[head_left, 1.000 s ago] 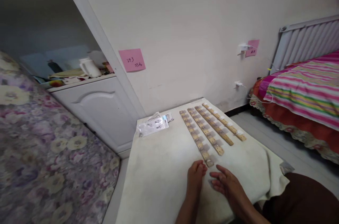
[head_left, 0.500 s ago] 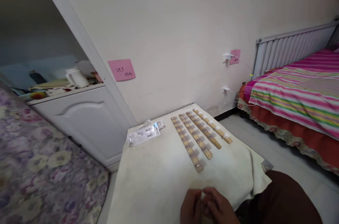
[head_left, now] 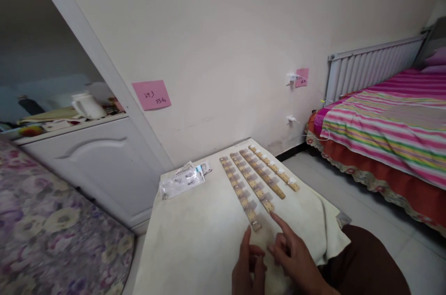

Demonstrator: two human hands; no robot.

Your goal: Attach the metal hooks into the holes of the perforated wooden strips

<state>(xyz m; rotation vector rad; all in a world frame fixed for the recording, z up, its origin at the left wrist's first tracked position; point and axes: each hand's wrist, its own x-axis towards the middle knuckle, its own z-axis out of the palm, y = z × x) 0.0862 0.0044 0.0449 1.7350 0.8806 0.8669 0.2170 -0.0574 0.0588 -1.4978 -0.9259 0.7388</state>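
Note:
Several narrow wooden strips lie side by side on the cloth-covered table (head_left: pixel 181 239). Small clear or shiny pieces sit along the leftmost strip (head_left: pixel 238 189), the second strip (head_left: pixel 253 185) and the third strip (head_left: pixel 270 181). White round pieces dot the rightmost strip (head_left: pixel 284 176). My left hand (head_left: pixel 246 269) holds nothing; its index finger is stretched toward the near end of the leftmost strip. My right hand (head_left: pixel 294 255) is also without an object, its index fingertip at the near end of the second strip. Whether either fingertip touches wood I cannot tell.
Clear plastic packets (head_left: pixel 183 181) lie at the table's back left. A white cabinet (head_left: pixel 80 165) and floral fabric (head_left: pixel 59 230) stand on the left, a bed with a striped cover (head_left: pixel 376 118) on the right. Pink notes (head_left: pixel 151 95) are stuck to the wall.
My hands first drew back and came together near the table's front edge, then parted and moved forward with index fingers extended. The view has swung to the right. The strips have stayed in place.

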